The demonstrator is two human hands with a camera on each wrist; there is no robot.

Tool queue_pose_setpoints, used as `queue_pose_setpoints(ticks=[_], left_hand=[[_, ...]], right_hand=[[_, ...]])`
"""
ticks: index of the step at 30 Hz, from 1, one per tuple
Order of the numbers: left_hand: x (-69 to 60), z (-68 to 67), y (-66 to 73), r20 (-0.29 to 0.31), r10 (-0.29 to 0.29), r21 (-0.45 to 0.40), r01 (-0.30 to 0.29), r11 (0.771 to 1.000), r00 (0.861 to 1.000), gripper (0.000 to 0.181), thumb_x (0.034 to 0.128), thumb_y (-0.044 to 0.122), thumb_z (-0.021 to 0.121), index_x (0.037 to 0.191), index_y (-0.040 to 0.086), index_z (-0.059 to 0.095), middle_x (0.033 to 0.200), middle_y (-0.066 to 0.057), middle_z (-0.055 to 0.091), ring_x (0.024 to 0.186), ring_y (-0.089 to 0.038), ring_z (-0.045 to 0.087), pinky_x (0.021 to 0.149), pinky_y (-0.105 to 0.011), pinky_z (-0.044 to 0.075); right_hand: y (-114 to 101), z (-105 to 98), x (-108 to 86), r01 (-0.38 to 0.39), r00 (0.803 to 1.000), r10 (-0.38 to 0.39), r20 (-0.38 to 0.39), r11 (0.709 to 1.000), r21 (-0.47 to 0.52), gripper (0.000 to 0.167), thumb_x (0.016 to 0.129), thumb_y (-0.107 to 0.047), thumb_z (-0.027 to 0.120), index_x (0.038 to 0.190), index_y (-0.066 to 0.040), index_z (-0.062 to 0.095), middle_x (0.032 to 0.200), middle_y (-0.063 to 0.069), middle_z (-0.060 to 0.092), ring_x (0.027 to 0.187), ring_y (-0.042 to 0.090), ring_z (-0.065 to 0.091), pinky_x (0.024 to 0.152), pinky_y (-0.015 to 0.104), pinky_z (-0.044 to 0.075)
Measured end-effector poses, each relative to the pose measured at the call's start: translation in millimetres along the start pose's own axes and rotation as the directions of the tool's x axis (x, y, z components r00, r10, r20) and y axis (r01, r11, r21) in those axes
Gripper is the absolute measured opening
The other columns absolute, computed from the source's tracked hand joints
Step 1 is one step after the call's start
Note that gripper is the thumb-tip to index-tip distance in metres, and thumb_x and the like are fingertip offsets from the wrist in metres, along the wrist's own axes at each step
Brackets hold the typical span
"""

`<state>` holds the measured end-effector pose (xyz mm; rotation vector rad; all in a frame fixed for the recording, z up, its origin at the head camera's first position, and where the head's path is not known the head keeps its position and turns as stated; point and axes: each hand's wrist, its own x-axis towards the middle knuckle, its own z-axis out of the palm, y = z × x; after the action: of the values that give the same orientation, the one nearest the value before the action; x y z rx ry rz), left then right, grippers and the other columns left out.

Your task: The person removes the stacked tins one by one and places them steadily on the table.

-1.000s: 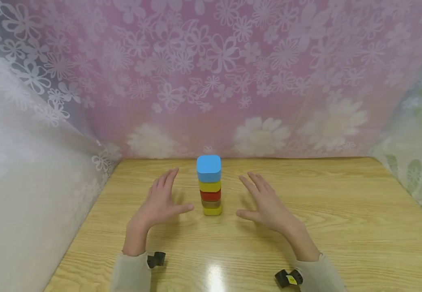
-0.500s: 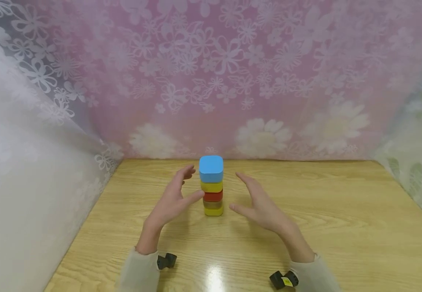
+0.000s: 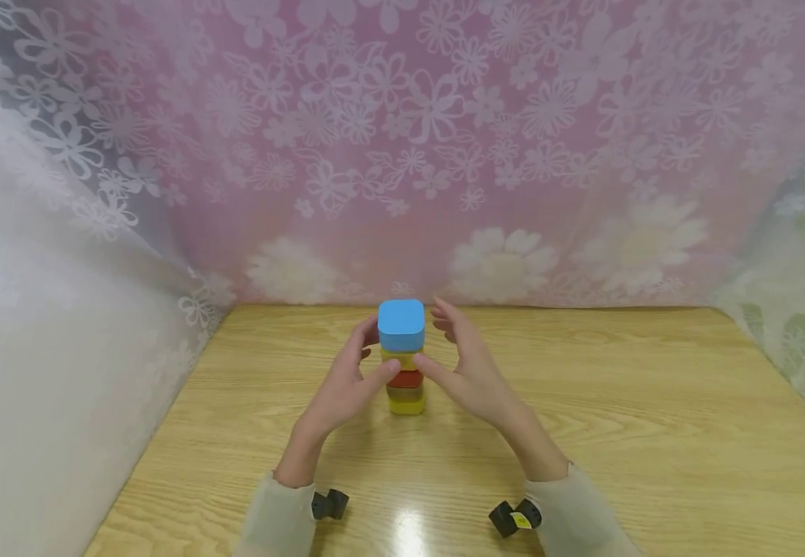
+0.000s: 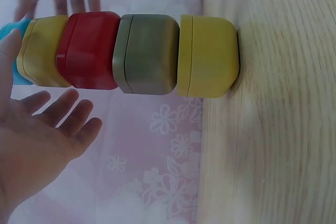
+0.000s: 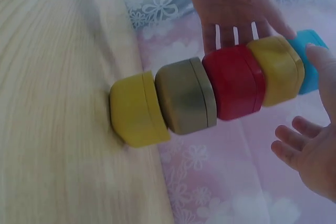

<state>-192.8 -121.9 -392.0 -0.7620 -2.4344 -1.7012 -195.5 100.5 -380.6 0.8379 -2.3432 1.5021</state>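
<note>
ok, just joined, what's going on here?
A person's bare left hand and right hand flank an upright stack of five smooth, rounded-square boxes: blue, yellow, red, olive-brown and yellow, top to bottom. It stands on a light wood-grain table. Neither hand shows a clear grip; whether they touch the stack is hard to tell.

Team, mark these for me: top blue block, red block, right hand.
Blue block [image 3: 401,318]: head view, on its top face.
Red block [image 4: 93,51]: left wrist view, middle of its side.
Right hand [image 3: 471,379]: head view, back of the hand.
</note>
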Motion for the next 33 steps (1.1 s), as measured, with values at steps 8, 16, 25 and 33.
queue_pose_setpoints(ticks=[8, 16, 25, 33], left_hand=[[-0.5, -0.2, 1.5, -0.018, 0.023, 0.002, -0.023, 1.000, 1.000, 0.062, 0.1004, 0.026, 0.061, 0.154, 0.019, 0.031, 0.146, -0.004, 0.046, 0.132, -0.026, 0.044, 0.108, -0.061, 0.033], [0.6, 3.6, 0.8, -0.033, 0.031, 0.005, -0.031, 1.000, 0.999, 0.059, 0.0999, 0.025, 0.062, 0.152, 0.018, 0.035, 0.144, -0.004, 0.049, 0.130, -0.025, 0.047, 0.107, -0.058, 0.037], [2.0, 9.6, -7.2, -0.058, 0.026, 0.010, -0.026, 1.000, 0.998, 0.060, 0.0998, 0.022, 0.062, 0.152, 0.014, 0.033, 0.144, -0.006, 0.049, 0.127, -0.027, 0.050, 0.107, -0.053, 0.040], [3.7, 11.8, -6.7, -0.036, 0.064, 0.050, -0.062, 0.997, 0.997, 0.060, 0.1005, 0.022, 0.061, 0.153, 0.012, 0.032, 0.142, -0.007, 0.050, 0.126, -0.025, 0.051, 0.103, -0.050, 0.045]], right_hand=[[-7, 12, 12.1, 0.103, 0.995, -0.103, -0.007, 0.995, 0.009, 0.067, 0.092, -0.015, 0.072, 0.151, -0.021, 0.041, 0.150, 0.009, 0.038, 0.133, 0.029, 0.042, 0.102, 0.055, 0.043], [-11, 13, 16.3, 0.069, 0.998, -0.069, -0.003, 0.997, -0.036, 0.056, 0.093, -0.018, 0.072, 0.144, -0.024, 0.050, 0.142, 0.009, 0.046, 0.127, 0.027, 0.047, 0.097, 0.050, 0.048], [-14, 12, 18.2, 0.071, 0.997, -0.070, 0.010, 0.997, -0.040, 0.055, 0.093, -0.020, 0.072, 0.143, -0.021, 0.052, 0.140, 0.006, 0.052, 0.125, 0.024, 0.051, 0.093, 0.045, 0.052], [-14, 9, 14.8, 0.071, 0.997, -0.071, -0.025, 0.997, -0.017, 0.056, 0.091, -0.018, 0.075, 0.142, -0.019, 0.054, 0.141, 0.007, 0.052, 0.126, 0.026, 0.053, 0.096, 0.048, 0.052]])
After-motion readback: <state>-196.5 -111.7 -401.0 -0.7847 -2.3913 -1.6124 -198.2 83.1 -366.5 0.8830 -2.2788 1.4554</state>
